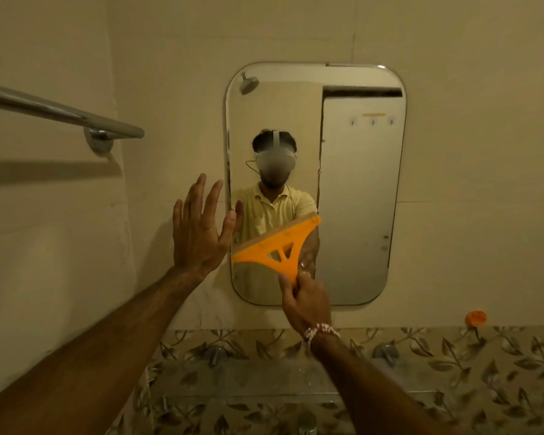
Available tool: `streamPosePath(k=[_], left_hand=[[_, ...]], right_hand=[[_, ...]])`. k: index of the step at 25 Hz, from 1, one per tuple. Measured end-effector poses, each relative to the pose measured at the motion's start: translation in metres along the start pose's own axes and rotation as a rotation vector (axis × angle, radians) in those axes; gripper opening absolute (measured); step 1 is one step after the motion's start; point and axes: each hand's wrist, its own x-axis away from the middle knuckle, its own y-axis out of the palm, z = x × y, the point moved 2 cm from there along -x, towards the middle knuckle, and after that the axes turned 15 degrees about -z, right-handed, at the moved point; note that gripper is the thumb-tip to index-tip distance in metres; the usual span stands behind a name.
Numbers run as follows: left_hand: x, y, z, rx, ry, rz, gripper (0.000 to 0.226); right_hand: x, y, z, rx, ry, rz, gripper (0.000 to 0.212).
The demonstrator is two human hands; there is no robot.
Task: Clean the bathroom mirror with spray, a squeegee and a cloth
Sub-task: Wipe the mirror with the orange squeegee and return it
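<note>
The orange triangular plastic squeegee (277, 246) has its long blade edge against the lower left part of the rounded rectangular wall mirror (358, 183), with the right end higher. The right hand (307, 301) grips its narrow handle end from below with curled fingers, probably to pull the blade across the glass. The left hand (198, 233) holds nothing. Its fingers are straight and spread at the mirror's left edge, I think to steady the body. I count one squeegee, one mirror and two hands. Further out are one chrome towel rail (60, 113), two metal tap knobs (215, 353) below, and one small orange object (475, 318) on the right wall. No spray or cloth is visible.
</note>
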Motion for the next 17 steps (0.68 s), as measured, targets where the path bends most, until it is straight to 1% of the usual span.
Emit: streamPosePath(k=[2,4,7,9,13,17], left_hand=[[-0.009,-0.003,0.010,0.007,0.005,0.016,0.063],[-0.016,-0.006,0.020,0.018,0.017,0.027,0.063],[-0.028,-0.008,0.036,0.026,0.053,0.053,0.065],[-0.034,-0.007,0.044,0.035,0.082,0.067,0.067],[-0.034,0.004,0.051,0.064,0.113,0.063,0.066],[-0.013,0.027,0.043,0.020,0.131,0.049,0.066]], right_hand=[[-0.030,-0.028,-0.022,-0.034,-0.068,0.078,0.040],[-0.063,-0.054,-0.049,-0.080,-0.116,0.115,0.040],[-0.110,-0.094,-0.082,-0.070,-0.103,0.190,0.042],[-0.128,-0.110,-0.088,-0.079,-0.073,0.207,0.042],[-0.116,-0.100,-0.059,-0.132,-0.051,0.173,0.035],[-0.059,-0.060,0.004,-0.245,0.019,0.142,0.035]])
